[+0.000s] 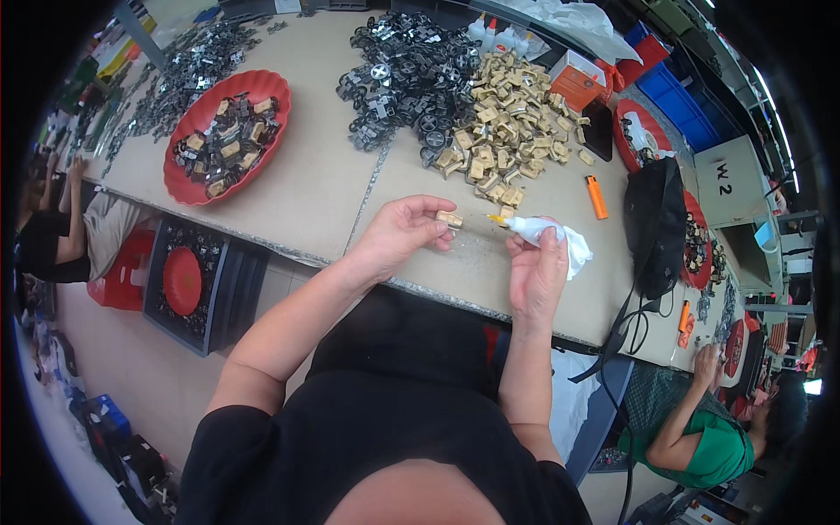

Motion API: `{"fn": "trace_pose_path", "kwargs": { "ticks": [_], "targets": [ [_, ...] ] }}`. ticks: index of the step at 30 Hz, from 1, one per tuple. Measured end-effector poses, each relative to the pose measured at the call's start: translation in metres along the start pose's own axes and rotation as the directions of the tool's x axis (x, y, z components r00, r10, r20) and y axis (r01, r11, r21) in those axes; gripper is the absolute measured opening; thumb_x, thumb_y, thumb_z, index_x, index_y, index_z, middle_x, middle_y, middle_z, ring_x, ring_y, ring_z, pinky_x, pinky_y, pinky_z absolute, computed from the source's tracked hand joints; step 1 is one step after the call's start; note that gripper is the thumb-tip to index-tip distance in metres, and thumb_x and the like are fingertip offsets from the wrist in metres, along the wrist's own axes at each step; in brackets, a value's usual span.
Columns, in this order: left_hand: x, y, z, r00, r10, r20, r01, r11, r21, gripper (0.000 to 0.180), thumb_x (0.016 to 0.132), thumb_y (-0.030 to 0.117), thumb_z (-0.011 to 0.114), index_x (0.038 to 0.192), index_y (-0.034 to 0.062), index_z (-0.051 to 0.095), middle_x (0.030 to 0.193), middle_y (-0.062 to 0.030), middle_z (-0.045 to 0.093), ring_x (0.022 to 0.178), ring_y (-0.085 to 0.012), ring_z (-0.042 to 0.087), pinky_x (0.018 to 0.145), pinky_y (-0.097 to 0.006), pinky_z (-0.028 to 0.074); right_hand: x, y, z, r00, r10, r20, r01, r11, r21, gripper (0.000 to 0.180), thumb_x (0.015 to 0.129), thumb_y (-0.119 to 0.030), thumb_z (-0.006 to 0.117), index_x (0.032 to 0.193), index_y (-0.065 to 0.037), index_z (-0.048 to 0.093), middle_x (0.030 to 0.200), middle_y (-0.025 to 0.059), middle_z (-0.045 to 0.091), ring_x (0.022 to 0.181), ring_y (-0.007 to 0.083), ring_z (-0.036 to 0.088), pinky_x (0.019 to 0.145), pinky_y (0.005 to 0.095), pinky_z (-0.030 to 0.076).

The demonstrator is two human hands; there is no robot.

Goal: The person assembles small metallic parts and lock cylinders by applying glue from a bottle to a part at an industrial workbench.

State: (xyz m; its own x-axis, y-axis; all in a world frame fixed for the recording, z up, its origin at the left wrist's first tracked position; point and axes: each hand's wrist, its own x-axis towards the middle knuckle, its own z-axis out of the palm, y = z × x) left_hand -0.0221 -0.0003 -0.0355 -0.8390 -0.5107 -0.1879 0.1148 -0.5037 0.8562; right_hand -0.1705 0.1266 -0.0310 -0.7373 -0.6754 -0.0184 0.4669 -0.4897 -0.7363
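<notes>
My left hand (401, 232) pinches a small gold toy car body (450, 220) between thumb and fingers, over the near part of the table. To its right, my right hand (535, 271) is closed around a white glue bottle (529, 229) with a thin yellow nozzle. White cloth or tissue (577, 252) is wrapped about the bottle's base. The nozzle points left at the gold piece, a short gap from it. Beyond my hands lies a heap of similar gold pieces (507, 122), beside a heap of black and silver wheeled chassis parts (411, 74).
A red scalloped bowl (278, 131) of gold and dark parts sits at left. On the right are an orange lighter (597, 197), a dark phone (598, 131), a black bag (656, 227) and an orange box (577, 79). A person in green (717, 446) works at right.
</notes>
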Motion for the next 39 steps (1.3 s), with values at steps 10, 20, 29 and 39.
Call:
{"fn": "trace_pose_path", "kwargs": {
  "ticks": [10,20,29,39],
  "targets": [
    [-0.004,-0.007,0.000,0.996,0.076,-0.055,-0.068,0.989,0.130,0.029,0.081,0.002,0.054,0.110,-0.0013,0.051,0.087,-0.0062,0.059,0.075,-0.0096,0.058,0.072,-0.021,0.046,-0.014,0.017,0.005,0.972,-0.162,0.171,0.216,0.902,-0.375,0.025,0.085,-0.014,0.051,0.102,0.000,0.040,0.092,0.0109,0.053,0.073,0.0128,0.051,0.066,0.0248,0.043],
    [-0.005,-0.012,-0.002,0.995,0.099,-0.030,-0.092,0.978,0.187,0.030,0.082,0.002,0.052,0.112,-0.0029,0.050,0.087,-0.0061,0.059,0.076,-0.0098,0.057,0.072,-0.021,0.046,-0.017,0.022,0.002,0.937,-0.212,0.279,0.337,0.764,-0.551,0.030,0.086,-0.020,0.052,0.103,0.000,0.039,0.094,0.0112,0.052,0.076,0.0123,0.051,0.069,0.0241,0.044],
    [-0.004,-0.011,0.000,0.994,0.096,-0.043,-0.087,0.980,0.176,0.029,0.082,0.000,0.053,0.110,-0.0016,0.052,0.084,-0.0054,0.060,0.075,-0.0097,0.058,0.071,-0.021,0.047,-0.017,0.023,0.002,0.931,-0.210,0.299,0.352,0.737,-0.576,0.028,0.086,-0.017,0.051,0.104,0.000,0.038,0.095,0.0115,0.052,0.077,0.0123,0.051,0.069,0.0242,0.045],
    [-0.005,-0.010,0.000,0.995,0.091,-0.032,-0.083,0.975,0.208,0.031,0.083,0.002,0.052,0.113,-0.0042,0.049,0.087,-0.0072,0.060,0.076,-0.0102,0.058,0.071,-0.022,0.047,-0.020,0.023,0.002,0.938,-0.197,0.285,0.330,0.758,-0.562,0.027,0.084,-0.014,0.054,0.101,0.001,0.040,0.095,0.0107,0.052,0.084,0.0132,0.051,0.074,0.0248,0.042]
  ]
}}
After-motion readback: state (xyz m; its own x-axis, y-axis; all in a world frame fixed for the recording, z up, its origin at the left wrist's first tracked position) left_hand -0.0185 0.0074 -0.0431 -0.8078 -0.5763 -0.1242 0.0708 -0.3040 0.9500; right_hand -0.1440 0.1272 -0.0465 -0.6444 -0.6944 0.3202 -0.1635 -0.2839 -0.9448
